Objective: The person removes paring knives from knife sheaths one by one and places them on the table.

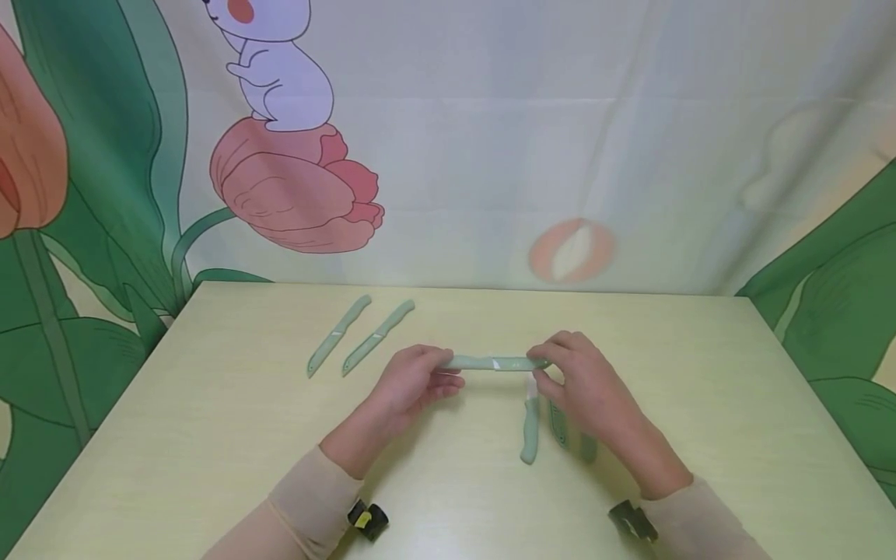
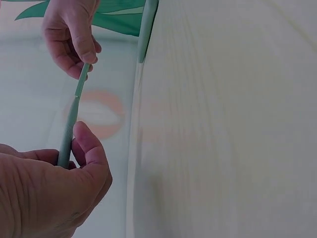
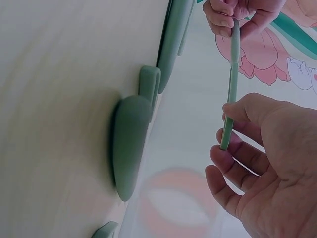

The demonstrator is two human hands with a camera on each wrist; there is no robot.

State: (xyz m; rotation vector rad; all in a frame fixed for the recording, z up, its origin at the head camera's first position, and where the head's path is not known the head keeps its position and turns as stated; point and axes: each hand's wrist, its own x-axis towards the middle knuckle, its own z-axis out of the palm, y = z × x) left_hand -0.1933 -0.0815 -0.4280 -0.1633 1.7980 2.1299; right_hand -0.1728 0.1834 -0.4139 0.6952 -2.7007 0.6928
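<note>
Both hands hold a pale green knife level above the table, its blade end inside a matching sheath. My left hand pinches the handle's end between thumb and fingers. At the other end, my right hand pinches the sheath's tip. Below the right hand lies an unsheathed knife, its blade pointing away from me. Beside it are a loose sheath and another green piece, partly hidden by the right hand and wrist. The left wrist view shows the held knife edge-on.
Two sheathed green knives, a left one and a right one, lie slanted and side by side at the table's back left. A printed curtain hangs behind the pale wooden table.
</note>
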